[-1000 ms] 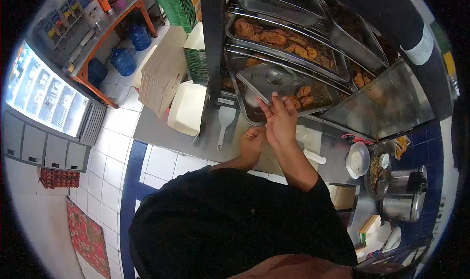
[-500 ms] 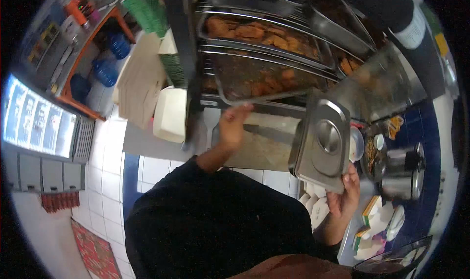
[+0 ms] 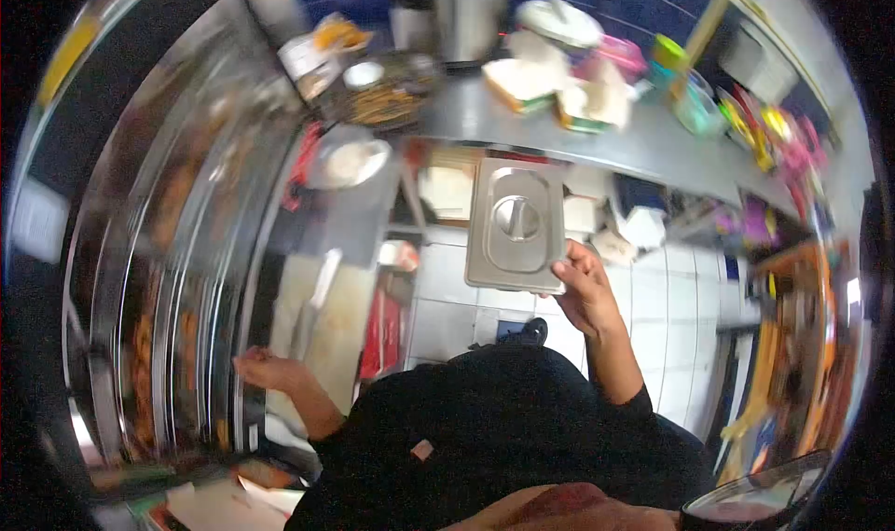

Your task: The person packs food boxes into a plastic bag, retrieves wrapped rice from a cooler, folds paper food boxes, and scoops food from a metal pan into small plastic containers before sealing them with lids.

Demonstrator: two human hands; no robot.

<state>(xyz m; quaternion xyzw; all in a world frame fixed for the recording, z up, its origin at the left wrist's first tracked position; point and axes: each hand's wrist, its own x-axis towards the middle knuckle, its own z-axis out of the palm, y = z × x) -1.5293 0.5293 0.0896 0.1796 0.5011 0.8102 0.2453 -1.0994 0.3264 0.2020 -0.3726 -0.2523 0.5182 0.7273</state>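
My right hand [image 3: 585,284] is closed on the lower right corner of a lidded steel food pan [image 3: 517,256], thumb on top. The pan is held in front of me above the floor, its lid with a round recessed grip facing up. To the left, my left hand [image 3: 268,371] is beside the front of the glass display cabinet [image 3: 200,307], over the near edge of the cutting board [image 3: 294,293]. Its fingers are smeared by motion. A knife with a white handle [image 3: 325,277] lies on that board.
Ahead runs a steel counter [image 3: 457,111] with open paper food boxes [image 3: 522,83], a pan of fried bits [image 3: 382,102] and a tall steel pot [image 3: 471,18]. A white plate [image 3: 354,163] stands left. Boxes lie on the shelf below, and wooden shelving [image 3: 792,344] is at right.
My view has swung right, from the cabinet toward the steel counter. The lidded steel pan has come with my right hand and is now in front of me. My left hand remains near the cabinet.
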